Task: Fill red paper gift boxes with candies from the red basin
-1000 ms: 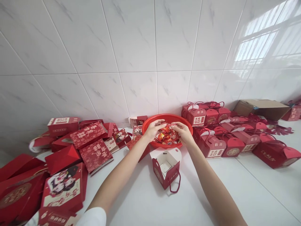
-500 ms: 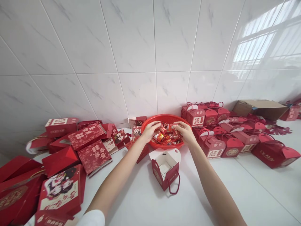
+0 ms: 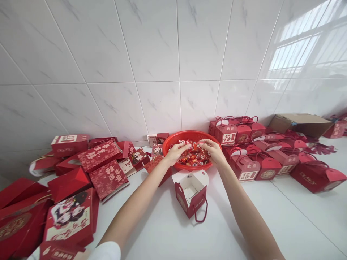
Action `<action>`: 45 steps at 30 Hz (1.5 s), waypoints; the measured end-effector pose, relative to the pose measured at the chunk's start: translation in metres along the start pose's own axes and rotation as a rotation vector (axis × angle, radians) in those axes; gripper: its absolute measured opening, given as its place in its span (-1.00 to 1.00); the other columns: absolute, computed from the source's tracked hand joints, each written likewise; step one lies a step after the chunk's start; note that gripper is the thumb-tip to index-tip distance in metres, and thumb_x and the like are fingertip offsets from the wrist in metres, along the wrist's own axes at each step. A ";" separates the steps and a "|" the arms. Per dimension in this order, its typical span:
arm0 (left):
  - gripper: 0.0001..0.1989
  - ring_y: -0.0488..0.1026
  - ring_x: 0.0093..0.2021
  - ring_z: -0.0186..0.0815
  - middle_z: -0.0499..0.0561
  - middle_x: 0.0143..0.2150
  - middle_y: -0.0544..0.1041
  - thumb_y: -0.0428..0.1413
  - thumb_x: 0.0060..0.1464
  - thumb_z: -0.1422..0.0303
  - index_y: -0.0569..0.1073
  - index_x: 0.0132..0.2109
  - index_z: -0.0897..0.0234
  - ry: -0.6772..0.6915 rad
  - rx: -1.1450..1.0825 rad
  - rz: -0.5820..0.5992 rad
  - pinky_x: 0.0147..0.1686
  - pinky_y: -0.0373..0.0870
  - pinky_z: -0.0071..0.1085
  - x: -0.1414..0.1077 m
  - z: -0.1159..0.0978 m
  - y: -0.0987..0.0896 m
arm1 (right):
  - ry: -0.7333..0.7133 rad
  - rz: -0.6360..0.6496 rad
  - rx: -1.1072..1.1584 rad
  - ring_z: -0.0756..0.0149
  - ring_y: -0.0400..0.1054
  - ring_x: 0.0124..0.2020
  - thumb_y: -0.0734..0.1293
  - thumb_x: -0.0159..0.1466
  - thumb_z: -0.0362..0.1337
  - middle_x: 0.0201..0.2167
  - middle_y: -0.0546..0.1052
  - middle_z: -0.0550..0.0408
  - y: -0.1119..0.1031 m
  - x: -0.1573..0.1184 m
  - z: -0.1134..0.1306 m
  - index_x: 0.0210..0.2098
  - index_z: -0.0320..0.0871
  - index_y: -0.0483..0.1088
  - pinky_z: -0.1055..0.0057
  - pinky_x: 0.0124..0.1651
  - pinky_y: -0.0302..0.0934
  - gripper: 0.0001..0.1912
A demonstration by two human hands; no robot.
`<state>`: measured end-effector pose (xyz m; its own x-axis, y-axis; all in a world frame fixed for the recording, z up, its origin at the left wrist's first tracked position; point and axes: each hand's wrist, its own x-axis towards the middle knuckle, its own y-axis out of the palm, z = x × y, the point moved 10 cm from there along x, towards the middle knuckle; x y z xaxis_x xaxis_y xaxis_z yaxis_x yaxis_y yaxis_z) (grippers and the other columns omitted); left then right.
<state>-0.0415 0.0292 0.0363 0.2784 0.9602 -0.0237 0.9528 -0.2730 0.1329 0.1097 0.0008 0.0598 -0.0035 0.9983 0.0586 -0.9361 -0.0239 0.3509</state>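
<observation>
A red plastic basket (image 3: pixel 173 136) of wrapped candies (image 3: pixel 193 159) stands against the wall. My left hand (image 3: pixel 176 153) reaches over its left side, thumb and fingers pinched on a red wrapped candy. From the right side, my right hand (image 3: pixel 214 150) comes in over the basket, fingers closed on another red wrapped candy, partly hidden. Just in front of the basket, between my forearms, stands an open red gift box (image 3: pixel 189 196) with a white inside and a red cord handle hanging at its front. Nothing shows on the visible part of its floor.
Closed red gift boxes (image 3: pixel 245 168) with cord handles stand in rows at right, a cardboard box (image 3: pixel 300 124) behind them. Unfilled-looking red cartons (image 3: pixel 69 216) and flat-lying boxes (image 3: pixel 108 178) pile up at left. A tiled wall (image 3: pixel 157 65) bounds the white tabletop (image 3: pixel 217 231).
My left hand has shifted slightly right, closer to my right hand, above the candies. My right hand has hardly moved. The open gift box stays put.
</observation>
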 end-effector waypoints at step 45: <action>-0.65 0.52 -0.18 -0.21 0.01 -0.28 0.63 0.43 -0.27 0.30 0.64 -0.24 0.28 0.138 0.053 -0.045 -0.05 0.41 -0.27 -0.014 -0.018 -0.003 | -0.125 0.083 -0.157 0.25 0.46 -0.44 0.58 -0.15 -0.12 -0.47 0.58 0.12 0.002 -0.003 0.021 -0.38 -0.10 0.51 0.34 -0.34 0.34 -0.62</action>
<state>-0.0503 0.0182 0.0536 0.2197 0.9695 0.1087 0.9699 -0.2291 0.0824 0.1156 -0.0033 0.0794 -0.0485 0.9786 0.2000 -0.9777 -0.0875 0.1909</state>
